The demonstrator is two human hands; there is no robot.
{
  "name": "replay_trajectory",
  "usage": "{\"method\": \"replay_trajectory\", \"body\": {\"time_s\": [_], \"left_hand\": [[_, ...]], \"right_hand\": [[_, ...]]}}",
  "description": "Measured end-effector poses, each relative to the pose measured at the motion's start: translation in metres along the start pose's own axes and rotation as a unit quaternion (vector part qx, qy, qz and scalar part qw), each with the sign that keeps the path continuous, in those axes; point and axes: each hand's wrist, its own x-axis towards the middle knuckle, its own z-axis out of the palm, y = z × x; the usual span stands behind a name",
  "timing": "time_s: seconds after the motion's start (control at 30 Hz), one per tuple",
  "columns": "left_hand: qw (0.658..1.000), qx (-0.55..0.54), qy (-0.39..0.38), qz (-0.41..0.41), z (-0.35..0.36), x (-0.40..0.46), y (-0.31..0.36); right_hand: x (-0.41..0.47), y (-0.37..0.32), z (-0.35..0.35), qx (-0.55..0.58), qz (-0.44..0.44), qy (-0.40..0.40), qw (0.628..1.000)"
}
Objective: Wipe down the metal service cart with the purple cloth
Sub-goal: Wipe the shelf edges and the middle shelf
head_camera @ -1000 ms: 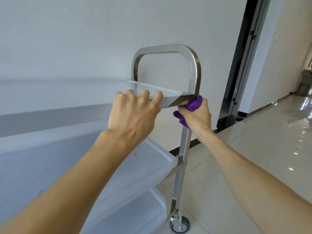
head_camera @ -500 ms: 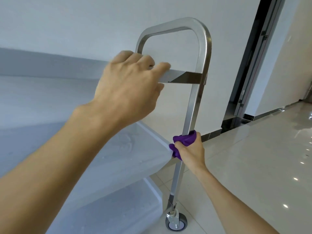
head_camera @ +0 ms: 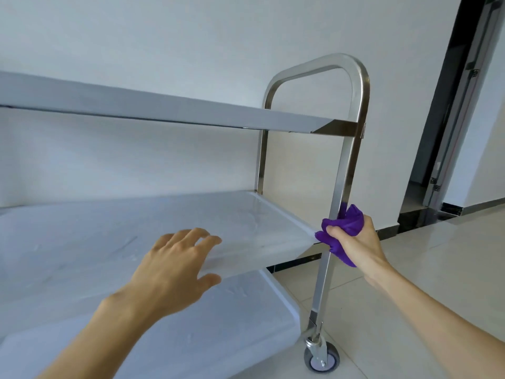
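Note:
The metal service cart (head_camera: 345, 165) fills the left and middle of the view, with three shelves covered in pale film and a looped steel handle at its right end. My right hand (head_camera: 355, 242) is closed on the purple cloth (head_camera: 345, 228), which is wrapped around the near upright post at the level of the middle shelf. My left hand (head_camera: 175, 266) hovers over the front edge of the middle shelf (head_camera: 109, 242), fingers spread, holding nothing.
A white wall stands right behind the cart. A dark door frame (head_camera: 448, 132) rises at the far right. Glossy floor tiles (head_camera: 426, 269) spread to the right of the cart. A grey caster wheel (head_camera: 322, 358) sits under the near post.
My right hand has slid the cloth down the post from the top shelf to the middle shelf. My left hand has let go of the top shelf edge and dropped to the middle shelf.

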Motion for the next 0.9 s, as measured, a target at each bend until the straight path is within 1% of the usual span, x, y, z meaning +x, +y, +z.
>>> {"method": "replay_trajectory", "body": {"time_s": [0.07,0.1,0.13,0.17,0.2,0.27,0.33,0.37,0.4,0.43,0.47,0.5,0.57,0.6,0.63,0.7,0.73,0.77,0.83,0.9], "left_hand": [[1.000,-0.014,-0.010,0.012,0.006,0.000,-0.004],[0.999,-0.029,-0.007,0.016,0.010,0.001,-0.005],[0.999,-0.048,-0.004,0.018,0.012,0.004,-0.007],[0.998,-0.061,-0.005,0.021,0.014,0.006,-0.008],[0.998,-0.059,-0.010,0.026,0.016,0.008,-0.010],[0.999,-0.025,-0.030,0.031,0.020,0.011,-0.014],[0.999,0.033,-0.035,0.015,0.023,0.009,-0.019],[0.998,0.059,-0.027,0.000,0.026,0.007,-0.021],[0.997,0.076,-0.016,-0.009,0.029,0.004,-0.023],[0.996,0.089,-0.005,-0.007,0.033,0.000,-0.025],[0.995,0.096,0.006,0.002,0.037,-0.003,-0.025],[0.995,0.096,0.017,0.008,0.037,-0.006,-0.025],[0.995,0.094,0.028,0.016,0.036,-0.007,-0.022],[0.993,0.102,0.048,0.026,0.038,-0.007,-0.023],[0.990,0.116,0.065,0.037,0.039,-0.007,-0.023],[0.985,0.138,0.088,0.048,0.039,-0.007,-0.021],[0.983,0.147,0.096,0.051,0.038,-0.006,-0.020],[0.982,0.153,0.103,0.050,0.039,-0.006,-0.020],[0.978,0.170,0.111,0.038,0.041,-0.007,-0.020],[0.978,0.181,0.100,0.027,0.041,-0.006,-0.020]], "right_hand": [[-0.011,-0.016,0.000,-0.024,-0.058,0.031,0.998],[-0.013,-0.028,0.000,-0.046,-0.099,0.031,0.994],[-0.013,-0.040,0.001,-0.079,-0.144,0.016,0.986],[-0.013,-0.053,0.004,-0.123,-0.191,-0.015,0.974],[-0.012,-0.064,0.006,-0.180,-0.234,-0.058,0.954],[-0.009,-0.076,0.011,-0.322,-0.283,-0.158,0.889],[-0.004,-0.069,0.012,-0.437,-0.273,-0.247,0.821],[0.000,-0.060,0.010,-0.471,-0.257,-0.281,0.796],[0.004,-0.052,0.008,-0.491,-0.243,-0.301,0.781],[0.008,-0.045,0.005,-0.504,-0.235,-0.313,0.770],[0.012,-0.039,0.000,-0.533,-0.239,-0.317,0.747],[0.016,-0.033,-0.003,-0.581,-0.259,-0.309,0.707],[0.020,-0.017,-0.003,-0.683,-0.327,-0.266,0.597],[0.020,-0.006,0.001,-0.700,-0.364,-0.237,0.566],[0.018,0.003,0.007,-0.696,-0.382,-0.206,0.572],[0.012,0.015,0.018,-0.657,-0.381,-0.155,0.631],[0.008,0.018,0.024,-0.639,-0.369,-0.143,0.660],[0.004,0.018,0.030,-0.624,-0.364,-0.139,0.677],[-0.009,0.018,0.049,-0.596,-0.393,-0.140,0.686],[-0.029,0.017,0.077,-0.568,-0.427,-0.141,0.689]]}}
